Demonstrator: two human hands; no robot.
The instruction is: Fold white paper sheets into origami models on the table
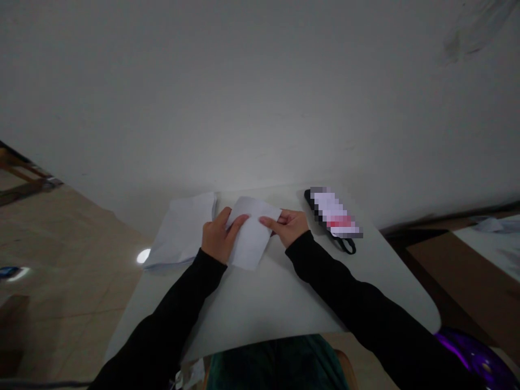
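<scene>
Sheet [251, 238]: centre of frame, over the table [264, 314]. Left hand [218, 236]: thumb and fingers pinching its left edge. Right hand [291, 227]: gripping its right edge, thumb on top. Paper stack [182, 227]: left of centre, near the left hand. Phone [333, 212]: right of centre, strap [353, 247] at its lower end.

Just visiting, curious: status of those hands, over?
Left hand, right hand: both gripping paper sheet. Paper stack on the left, phone on the right. Neither seems in the way.
</scene>
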